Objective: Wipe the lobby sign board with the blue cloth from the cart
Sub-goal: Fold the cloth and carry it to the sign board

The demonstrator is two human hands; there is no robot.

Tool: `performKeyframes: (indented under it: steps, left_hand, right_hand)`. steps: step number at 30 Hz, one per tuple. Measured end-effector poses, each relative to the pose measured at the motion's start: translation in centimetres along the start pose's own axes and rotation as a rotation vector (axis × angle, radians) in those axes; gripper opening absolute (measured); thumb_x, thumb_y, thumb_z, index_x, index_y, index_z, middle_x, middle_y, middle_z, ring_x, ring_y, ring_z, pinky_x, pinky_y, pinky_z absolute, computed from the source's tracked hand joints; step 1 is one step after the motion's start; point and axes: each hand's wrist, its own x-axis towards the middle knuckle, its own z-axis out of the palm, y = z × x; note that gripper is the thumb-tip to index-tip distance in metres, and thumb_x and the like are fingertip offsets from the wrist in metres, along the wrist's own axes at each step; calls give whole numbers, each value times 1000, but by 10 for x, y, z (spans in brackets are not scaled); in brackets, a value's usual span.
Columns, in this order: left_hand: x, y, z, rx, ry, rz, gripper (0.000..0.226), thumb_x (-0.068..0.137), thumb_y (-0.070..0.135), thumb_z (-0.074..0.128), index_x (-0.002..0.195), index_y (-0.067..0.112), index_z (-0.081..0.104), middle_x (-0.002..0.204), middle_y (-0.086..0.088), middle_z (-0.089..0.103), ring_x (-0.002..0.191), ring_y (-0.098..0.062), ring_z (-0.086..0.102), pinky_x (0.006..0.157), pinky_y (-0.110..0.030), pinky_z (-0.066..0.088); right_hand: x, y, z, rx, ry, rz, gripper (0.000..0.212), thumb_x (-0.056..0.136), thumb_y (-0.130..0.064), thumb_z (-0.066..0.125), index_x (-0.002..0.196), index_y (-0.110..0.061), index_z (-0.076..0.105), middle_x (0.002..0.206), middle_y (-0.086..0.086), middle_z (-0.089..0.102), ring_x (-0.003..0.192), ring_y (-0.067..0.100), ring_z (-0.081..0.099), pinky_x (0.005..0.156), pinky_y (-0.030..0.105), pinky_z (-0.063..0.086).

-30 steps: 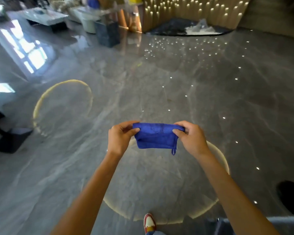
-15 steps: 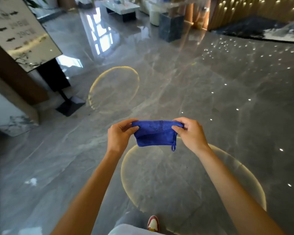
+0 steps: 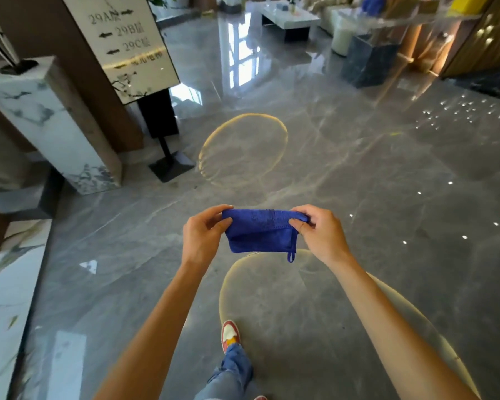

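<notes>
A folded blue cloth [image 3: 260, 233] with a small hanging loop is stretched between both hands at chest height. My left hand [image 3: 204, 236] pinches its left edge and my right hand [image 3: 319, 233] pinches its right edge. The lobby sign board [image 3: 122, 44], a pale glossy panel with arrows and "29A", "29B", "29C", stands on a black post and square base at the upper left, well ahead of the hands. The cart is out of view.
A white marble pedestal [image 3: 49, 125] and a brown column [image 3: 78, 70] stand left of the sign. A dark stone block [image 3: 368, 62] and a low white table [image 3: 289, 20] sit far ahead. The glossy grey floor [image 3: 358, 183] stretches between, and my shoe [image 3: 230, 334] shows below.
The view has swung left and forward: the sign board and marble pedestal have come into view and grown nearer. Both hands still hold the cloth the same way.
</notes>
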Motion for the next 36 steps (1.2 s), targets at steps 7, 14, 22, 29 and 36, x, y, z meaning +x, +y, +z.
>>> performKeyframes:
  steps: [7, 14, 22, 29, 36]
  left_hand:
    - [74, -10, -19, 3, 101, -22, 28, 91, 3, 67, 109, 23, 75, 96, 4, 76, 93, -9, 72, 80, -20, 60]
    - [154, -23, -49, -2, 137, -48, 28, 92, 6, 67, 110, 25, 74, 97, 6, 76, 93, -9, 71, 83, -26, 59]
    - [212, -36, -86, -31, 170, -35, 39, 91, 5, 68, 101, 43, 70, 96, 10, 76, 91, -3, 71, 81, -23, 60]
    - [242, -49, -111, -43, 250, -87, 28, 91, 5, 67, 114, 22, 73, 100, 4, 75, 93, -7, 71, 85, -27, 60]
    - [291, -55, -122, -71, 349, -96, 28, 92, 5, 67, 114, 20, 73, 100, 5, 74, 96, -9, 70, 84, -26, 60]
  right_hand:
    - [89, -20, 35, 2, -65, -43, 33, 90, -8, 69, 85, -41, 67, 82, -9, 75, 81, 17, 70, 81, 35, 56]
    - [171, -47, 79, 4, -102, -73, 34, 90, -8, 69, 85, -41, 67, 83, -11, 74, 84, 16, 70, 82, 34, 57]
    - [229, -74, 122, 12, -150, -105, 31, 91, -8, 68, 89, -38, 70, 85, -9, 76, 84, 16, 72, 84, 42, 59]
    - [271, -92, 160, 2, -223, -161, 32, 91, -9, 69, 89, -40, 70, 88, -10, 76, 86, 13, 72, 83, 37, 59]
    - [339, -104, 190, -16, -289, -232, 34, 90, -12, 70, 85, -45, 69, 84, -15, 76, 83, 10, 71, 80, 35, 59]
